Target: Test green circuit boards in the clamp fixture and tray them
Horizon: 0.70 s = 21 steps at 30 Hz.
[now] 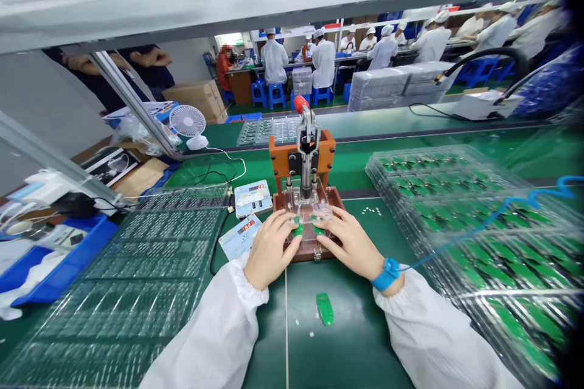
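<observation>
A clamp test fixture (303, 158) with an orange frame, a red-tipped lever and a clear plate stands in front of me. My left hand (270, 246) rests at its left front, thumb and fingers closed about a small green circuit board (298, 230) on the fixture. At the right front, my right hand (356, 246) has its thumb and fingers around a second green circuit board (318, 228). Fingers partly cover both boards. Nearer to me, a loose green board (325, 309) lies on the table. A blue wrist strap (387, 275) circles my right wrist.
Two small meters (253, 197) with red digits sit left of the fixture. A clear empty-looking tray stack (150, 273) lies left; trays of green boards (483, 219) stand right. Small white bits (371, 211) dot the table. A white fan (188, 123) and several people are farther back.
</observation>
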Each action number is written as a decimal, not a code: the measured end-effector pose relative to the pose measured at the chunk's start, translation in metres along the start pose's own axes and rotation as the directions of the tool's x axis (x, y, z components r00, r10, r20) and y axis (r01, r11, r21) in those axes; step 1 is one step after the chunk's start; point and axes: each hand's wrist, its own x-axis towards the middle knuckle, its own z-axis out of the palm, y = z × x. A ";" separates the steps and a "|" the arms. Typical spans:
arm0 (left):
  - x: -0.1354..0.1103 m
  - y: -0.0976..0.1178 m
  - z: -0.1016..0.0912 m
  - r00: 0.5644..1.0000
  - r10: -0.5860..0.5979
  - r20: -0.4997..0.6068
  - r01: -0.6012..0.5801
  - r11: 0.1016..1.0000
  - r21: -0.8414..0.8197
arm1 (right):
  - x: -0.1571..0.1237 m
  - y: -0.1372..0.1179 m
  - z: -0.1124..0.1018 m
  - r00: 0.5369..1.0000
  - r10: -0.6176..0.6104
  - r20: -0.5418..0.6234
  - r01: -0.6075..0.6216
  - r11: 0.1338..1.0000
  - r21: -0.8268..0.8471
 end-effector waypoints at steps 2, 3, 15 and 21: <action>0.000 0.000 0.001 1.000 0.002 0.001 -0.002 1.000 0.006 | 0.000 0.000 0.000 1.000 -0.014 -0.007 0.014 1.000 -0.016; -0.001 0.000 0.002 1.000 0.003 0.000 -0.003 1.000 0.008 | 0.000 -0.001 0.001 1.000 -0.022 -0.017 0.022 1.000 -0.018; 0.000 0.001 0.002 1.000 -0.012 0.003 0.012 1.000 0.014 | 0.005 -0.008 -0.019 0.973 0.007 -0.229 0.033 0.985 0.169; -0.001 0.002 0.003 1.000 -0.022 -0.014 0.022 1.000 -0.006 | 0.054 -0.028 -0.072 0.733 0.322 -0.599 -0.066 0.910 0.410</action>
